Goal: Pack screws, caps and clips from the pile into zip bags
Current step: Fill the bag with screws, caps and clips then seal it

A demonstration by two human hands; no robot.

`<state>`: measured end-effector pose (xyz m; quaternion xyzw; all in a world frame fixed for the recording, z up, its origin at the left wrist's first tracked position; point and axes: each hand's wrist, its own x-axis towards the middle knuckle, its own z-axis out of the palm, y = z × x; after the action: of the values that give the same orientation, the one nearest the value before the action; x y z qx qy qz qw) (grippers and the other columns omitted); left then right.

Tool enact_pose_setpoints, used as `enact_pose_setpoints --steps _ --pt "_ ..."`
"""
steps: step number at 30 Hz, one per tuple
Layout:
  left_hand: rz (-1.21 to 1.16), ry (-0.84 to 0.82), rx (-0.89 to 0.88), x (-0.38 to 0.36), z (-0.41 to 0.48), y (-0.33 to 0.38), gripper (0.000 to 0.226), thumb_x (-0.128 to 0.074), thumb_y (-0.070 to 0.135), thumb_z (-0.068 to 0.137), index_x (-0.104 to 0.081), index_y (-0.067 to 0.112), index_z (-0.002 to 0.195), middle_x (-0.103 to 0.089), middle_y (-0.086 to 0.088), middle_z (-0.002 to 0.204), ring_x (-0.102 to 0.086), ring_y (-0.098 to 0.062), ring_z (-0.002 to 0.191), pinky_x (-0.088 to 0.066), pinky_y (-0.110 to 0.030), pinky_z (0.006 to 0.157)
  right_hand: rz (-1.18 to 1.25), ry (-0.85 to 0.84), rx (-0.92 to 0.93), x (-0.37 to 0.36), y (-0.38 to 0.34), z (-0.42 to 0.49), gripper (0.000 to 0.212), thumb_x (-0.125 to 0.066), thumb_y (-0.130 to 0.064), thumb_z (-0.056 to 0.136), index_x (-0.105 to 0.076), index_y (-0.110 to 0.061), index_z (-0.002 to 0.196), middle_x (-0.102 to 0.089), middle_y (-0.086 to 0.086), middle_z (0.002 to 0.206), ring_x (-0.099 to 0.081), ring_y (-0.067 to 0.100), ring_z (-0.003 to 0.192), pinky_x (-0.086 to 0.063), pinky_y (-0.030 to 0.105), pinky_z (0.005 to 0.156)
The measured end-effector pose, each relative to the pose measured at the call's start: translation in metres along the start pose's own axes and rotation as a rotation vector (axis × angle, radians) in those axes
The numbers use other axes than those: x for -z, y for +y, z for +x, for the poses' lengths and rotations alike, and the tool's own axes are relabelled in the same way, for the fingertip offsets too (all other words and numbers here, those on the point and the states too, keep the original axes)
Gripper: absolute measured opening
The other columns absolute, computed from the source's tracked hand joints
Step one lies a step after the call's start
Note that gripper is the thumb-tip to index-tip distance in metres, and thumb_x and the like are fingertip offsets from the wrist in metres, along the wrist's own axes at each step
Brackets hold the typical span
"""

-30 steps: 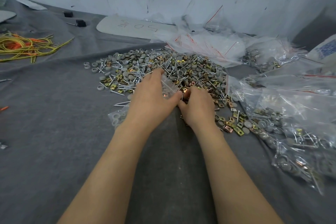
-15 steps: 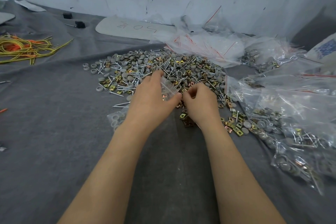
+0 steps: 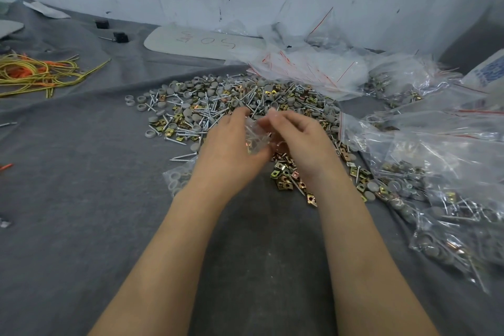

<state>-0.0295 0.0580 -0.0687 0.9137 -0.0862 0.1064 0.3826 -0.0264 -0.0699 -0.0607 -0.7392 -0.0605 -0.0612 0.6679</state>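
Head view
Left hand (image 3: 231,144): its grip is curled round a small clear zip bag (image 3: 255,137), thumb below and fingers above, holding it just over the near edge of the pile.
Right hand (image 3: 302,142): fingertips meet the bag's upper edge from the right; the grip is pinched on the plastic, though blur hides exactly how.
Zip bag: crumpled between both hands, with some small metal parts showing through it.
Pile (image 3: 234,106): grey caps, silver screws and brass-coloured clips, mixed, spread on the grey cloth of the desk (image 3: 81,199) directly beyond the hands.
Loose clips (image 3: 286,177): a small cluster lying just under the right wrist.
Filled bags (image 3: 436,199): heaped to the right, holding the same parts.
Empty bags (image 3: 308,68): red-striped, stacked behind the pile near the wall.
Second small bag (image 3: 177,177): holds grey caps, partly under the left wrist.
Yellow and orange cords (image 3: 35,73): far left, well apart.
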Motion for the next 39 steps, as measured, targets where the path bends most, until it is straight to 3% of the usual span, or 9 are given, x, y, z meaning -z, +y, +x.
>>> enact_pose_setpoints --steps 5,8,12,15,21,26,28,30,39 --pt "-0.068 0.055 0.032 0.005 -0.001 -0.001 0.071 -0.071 0.042 0.081 -0.038 0.021 0.140 -0.055 -0.004 0.130 -0.053 -0.023 0.118 -0.044 -0.042 0.099 -0.245 0.318 -0.011 0.015 0.005 0.005 0.026 -0.054 -0.026 0.096 -0.065 -0.021 0.074 -0.067 -0.008 0.067 -0.055 -0.006 0.056 -0.045 0.020 0.063" --pt "-0.094 0.080 0.045 0.007 -0.001 0.000 0.070 -0.070 0.042 0.081 -0.037 0.022 0.140 -0.056 -0.003 0.128 -0.054 -0.023 0.115 -0.045 -0.045 0.097 -0.646 0.256 -0.026 0.014 0.014 0.006 0.006 -0.061 -0.029 0.091 -0.065 -0.024 0.090 -0.067 -0.006 0.088 -0.059 0.006 0.079 -0.048 0.030 0.076" --pt "-0.121 0.087 0.046 0.007 0.000 0.000 0.070 -0.070 0.040 0.081 -0.037 0.021 0.140 -0.056 -0.004 0.128 -0.054 -0.023 0.116 -0.045 -0.046 0.098 -1.114 0.160 -0.113 -0.007 0.031 0.007 0.036 -0.062 -0.046 0.086 -0.061 -0.022 0.113 -0.057 0.007 0.118 -0.049 0.030 0.115 -0.040 0.040 0.096" --pt "-0.131 0.083 0.052 0.007 0.000 0.000 0.071 -0.070 0.041 0.080 -0.037 0.022 0.140 -0.056 -0.004 0.128 -0.054 -0.024 0.116 -0.045 -0.047 0.098 -1.171 0.200 -0.093 -0.018 0.035 0.007 0.038 -0.061 -0.045 0.087 -0.058 -0.017 0.114 -0.054 0.007 0.121 -0.046 0.030 0.117 -0.037 0.042 0.095" --pt "-0.130 0.077 0.053 0.007 0.000 -0.001 0.070 -0.070 0.041 0.081 -0.037 0.023 0.140 -0.055 -0.003 0.129 -0.054 -0.023 0.117 -0.045 -0.046 0.098 -0.994 0.148 -0.042 -0.007 0.034 0.009 0.015 -0.056 -0.010 0.091 -0.063 -0.014 0.103 -0.061 0.008 0.109 -0.056 0.026 0.103 -0.041 0.032 0.085" --pt "-0.096 0.046 0.042 0.005 0.000 -0.002 0.072 -0.070 0.043 0.082 -0.036 0.021 0.141 -0.052 -0.003 0.134 -0.050 -0.023 0.122 -0.042 -0.045 0.102 -0.594 0.304 -0.066 0.009 0.025 0.011 0.010 -0.055 -0.013 0.094 -0.054 -0.019 0.101 -0.056 -0.008 0.089 -0.055 0.010 0.079 -0.042 0.020 0.065" --pt "-0.053 0.025 0.023 0.003 0.000 -0.001 0.075 -0.070 0.043 0.081 -0.036 0.018 0.143 -0.050 -0.004 0.137 -0.049 -0.024 0.124 -0.040 -0.042 0.103 -0.385 0.311 -0.036 0.014 0.017 0.010 0.011 -0.055 -0.012 0.094 -0.054 -0.023 0.095 -0.058 -0.008 0.089 -0.058 0.011 0.084 -0.046 0.021 0.073" --pt "-0.022 0.017 0.007 0.001 0.000 0.000 0.075 -0.071 0.042 0.081 -0.035 0.017 0.143 -0.049 -0.005 0.138 -0.047 -0.024 0.125 -0.039 -0.039 0.104 -0.246 0.260 -0.018 0.016 0.010 0.008 0.017 -0.058 -0.008 0.090 -0.058 -0.025 0.087 -0.062 -0.005 0.087 -0.062 0.012 0.084 -0.050 0.026 0.076" --pt "0.038 -0.001 -0.017 -0.003 0.000 0.001 0.077 -0.069 0.037 0.081 -0.032 0.016 0.145 -0.044 -0.006 0.142 -0.041 -0.025 0.129 -0.035 -0.036 0.103 -0.100 0.020 0.032 0.005 -0.003 0.000 0.012 -0.063 -0.007 0.089 -0.063 -0.016 0.081 -0.066 -0.011 0.060 -0.054 -0.005 0.049 -0.041 0.009 0.049"
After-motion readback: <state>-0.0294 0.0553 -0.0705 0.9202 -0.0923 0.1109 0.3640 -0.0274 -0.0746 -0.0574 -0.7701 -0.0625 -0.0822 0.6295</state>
